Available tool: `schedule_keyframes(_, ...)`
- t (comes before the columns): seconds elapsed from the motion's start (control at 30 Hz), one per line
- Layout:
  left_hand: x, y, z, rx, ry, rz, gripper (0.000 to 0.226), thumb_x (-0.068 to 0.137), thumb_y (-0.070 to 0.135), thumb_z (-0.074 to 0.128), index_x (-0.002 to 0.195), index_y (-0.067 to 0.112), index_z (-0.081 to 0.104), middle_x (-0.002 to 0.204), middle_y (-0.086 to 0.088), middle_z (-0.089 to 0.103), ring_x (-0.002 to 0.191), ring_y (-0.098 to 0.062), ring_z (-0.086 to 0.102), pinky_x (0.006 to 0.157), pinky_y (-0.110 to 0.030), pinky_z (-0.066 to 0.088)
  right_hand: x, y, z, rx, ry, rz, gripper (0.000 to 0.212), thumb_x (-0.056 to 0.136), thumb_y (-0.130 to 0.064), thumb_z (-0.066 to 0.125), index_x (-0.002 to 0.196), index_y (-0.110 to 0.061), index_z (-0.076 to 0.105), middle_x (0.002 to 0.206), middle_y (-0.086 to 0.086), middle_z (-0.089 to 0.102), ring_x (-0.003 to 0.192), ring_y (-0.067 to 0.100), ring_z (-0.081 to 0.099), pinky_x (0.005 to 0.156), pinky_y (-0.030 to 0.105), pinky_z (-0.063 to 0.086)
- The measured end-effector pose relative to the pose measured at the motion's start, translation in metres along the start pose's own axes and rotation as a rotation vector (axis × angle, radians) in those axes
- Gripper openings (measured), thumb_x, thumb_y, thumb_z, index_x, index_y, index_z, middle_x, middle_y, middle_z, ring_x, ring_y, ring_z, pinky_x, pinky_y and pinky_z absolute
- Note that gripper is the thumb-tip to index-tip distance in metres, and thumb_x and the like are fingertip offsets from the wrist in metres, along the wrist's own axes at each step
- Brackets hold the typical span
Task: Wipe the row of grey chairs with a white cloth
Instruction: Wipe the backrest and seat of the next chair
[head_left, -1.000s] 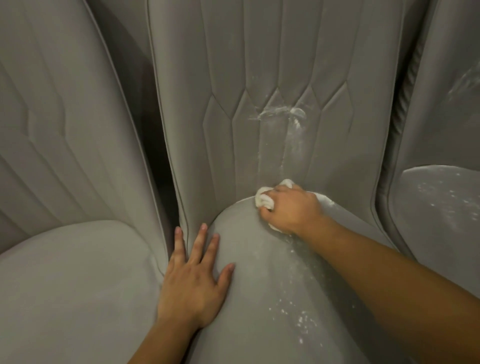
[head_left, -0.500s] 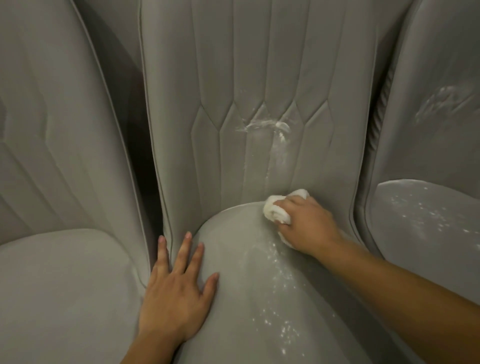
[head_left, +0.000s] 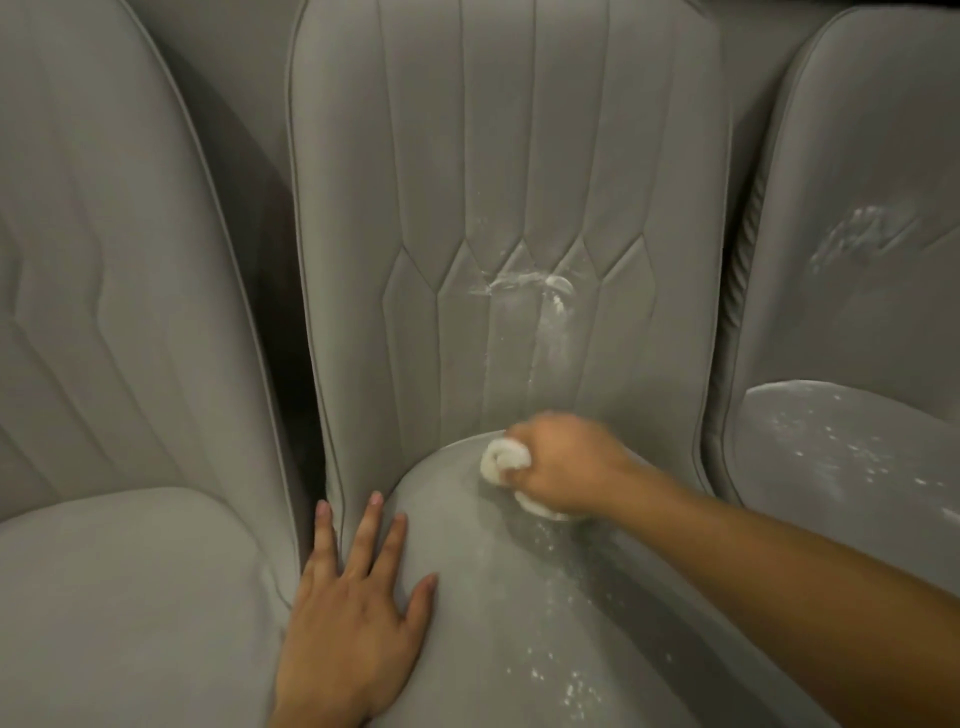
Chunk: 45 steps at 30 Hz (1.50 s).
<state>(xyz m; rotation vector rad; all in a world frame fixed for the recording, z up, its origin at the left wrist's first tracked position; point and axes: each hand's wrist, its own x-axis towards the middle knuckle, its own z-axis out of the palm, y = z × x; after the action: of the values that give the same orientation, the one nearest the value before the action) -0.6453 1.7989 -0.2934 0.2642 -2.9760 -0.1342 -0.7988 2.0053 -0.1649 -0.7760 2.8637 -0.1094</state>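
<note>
Three grey padded chairs stand side by side. On the middle chair (head_left: 498, 156), my right hand (head_left: 563, 465) presses a bunched white cloth (head_left: 501, 460) against the back of the seat cushion, where it meets the backrest. My left hand (head_left: 358, 618) lies flat, fingers spread, on the front left of the same cushion. White smears mark the middle backrest (head_left: 524, 283), and white specks dot the cushion in front of my right hand.
The left chair (head_left: 119, 312) looks free of marks. The right chair (head_left: 857, 364) carries a white smear on its backrest and white specks on its seat. Dark narrow gaps separate the chairs.
My right hand with the cloth has shifted along the rear of the cushion, first right, then slightly nearer. The view has tilted up, showing more backrest. My left hand stays flat.
</note>
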Motion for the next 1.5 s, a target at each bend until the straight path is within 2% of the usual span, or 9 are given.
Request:
schedule_keyframes(0.17, -0.001, 0.0, -0.001, 0.014, 0.074, 0.029, 0.076, 0.095, 0.074, 0.021, 0.15, 0.03, 0.05, 0.166, 0.006, 0.021, 0.154, -0.039, 0.012, 0.12, -0.041, 0.015, 0.018, 0.005, -0.066, 0.128, 0.888, -0.166, 0.042, 0.09, -0.043, 0.059, 0.128, -0.026, 0.065, 0.128, 0.005, 0.062, 0.11, 0.036, 0.058, 0.091, 0.041, 0.048)
schedule_keyframes(0.23, -0.002, 0.0, 0.0, -0.005, 0.131, 0.048, 0.072, 0.094, 0.069, 0.031, 0.151, 0.027, 0.048, 0.169, -0.005, 0.015, 0.154, -0.041, 0.013, 0.12, -0.044, 0.013, 0.046, 0.002, -0.086, -0.015, 1.072, -0.217, 0.046, 0.089, -0.038, 0.063, 0.133, -0.024, 0.062, 0.137, 0.008, 0.058, 0.115, 0.041, 0.056, 0.094, 0.046, 0.048)
schedule_keyframes(0.37, -0.003, -0.002, 0.0, -0.085, 0.224, 0.037, 0.076, 0.089, 0.061, 0.043, 0.152, 0.02, 0.046, 0.169, -0.017, 0.005, 0.155, -0.04, 0.006, 0.12, -0.048, 0.015, 0.093, -0.009, -0.088, -0.105, 0.989, -0.109, 0.059, 0.088, -0.034, 0.064, 0.144, -0.035, 0.05, 0.155, 0.003, 0.042, 0.13, 0.051, 0.041, 0.093, 0.059, 0.05)
schedule_keyframes(0.57, 0.003, -0.004, -0.017, -0.076, 0.338, 0.101, 0.078, 0.085, 0.05, 0.049, 0.153, 0.012, 0.044, 0.169, -0.021, 0.002, 0.154, -0.045, 0.003, 0.118, -0.06, 0.019, 0.086, -0.002, -0.048, -0.1, 0.865, -0.11, 0.068, 0.084, -0.029, 0.071, 0.146, -0.038, 0.046, 0.156, 0.001, 0.038, 0.133, 0.049, 0.031, 0.089, 0.057, 0.052)
schedule_keyframes(0.8, 0.081, -0.005, -0.185, -0.024, 0.758, 0.033, 0.085, 0.09, 0.047, 0.055, 0.162, 0.015, 0.022, 0.164, -0.032, 0.005, 0.151, -0.053, 0.002, 0.123, -0.057, -0.001, 0.058, 0.017, -0.008, -0.117, 0.609, -0.114, 0.067, 0.084, -0.029, 0.068, 0.146, -0.039, 0.045, 0.155, 0.002, 0.037, 0.128, 0.047, 0.034, 0.081, 0.055, 0.055)
schedule_keyframes(1.07, 0.17, -0.02, -0.209, 0.123, 0.448, -0.01, 0.088, 0.094, 0.076, 0.02, 0.159, 0.029, -0.017, 0.167, -0.01, -0.024, 0.151, -0.033, -0.029, 0.119, -0.066, -0.008, 0.021, 0.046, 0.035, -0.048, 0.112, 0.001, 0.046, 0.093, -0.029, 0.055, 0.137, -0.039, 0.052, 0.148, -0.005, 0.036, 0.143, 0.027, 0.024, 0.105, 0.038, 0.04)
schedule_keyframes(1.2, 0.186, -0.017, -0.193, 0.155, 0.503, -0.05, 0.093, 0.092, 0.078, 0.013, 0.159, 0.022, -0.02, 0.17, -0.008, 0.007, 0.156, -0.026, -0.01, 0.116, -0.069, -0.012, 0.013, 0.053, 0.02, 0.024, 0.522, -0.05, 0.05, 0.082, -0.038, 0.051, 0.132, -0.036, 0.059, 0.134, -0.004, 0.056, 0.126, 0.032, 0.049, 0.091, 0.042, 0.054)
schedule_keyframes(1.37, 0.188, -0.02, -0.185, 0.157, 0.557, -0.034, 0.089, 0.097, 0.071, 0.018, 0.159, 0.017, -0.016, 0.155, -0.012, 0.046, 0.153, -0.024, 0.026, 0.118, -0.063, -0.016, 0.049, 0.026, -0.078, -0.05, 1.237, -0.297, 0.051, 0.086, -0.026, 0.063, 0.136, -0.019, 0.061, 0.139, 0.014, 0.058, 0.12, 0.046, 0.056, 0.105, 0.053, 0.042)
schedule_keyframes(1.5, 0.186, -0.02, -0.186, 0.157, 0.56, -0.013, 0.085, 0.099, 0.067, 0.018, 0.159, 0.016, -0.014, 0.142, -0.015, 0.058, 0.147, -0.025, 0.038, 0.117, -0.055, -0.024, 0.1, -0.004, -0.145, -0.026, 1.258, -0.148, 0.063, 0.083, -0.029, 0.061, 0.145, -0.027, 0.05, 0.153, 0.009, 0.045, 0.124, 0.051, 0.049, 0.102, 0.056, 0.044)
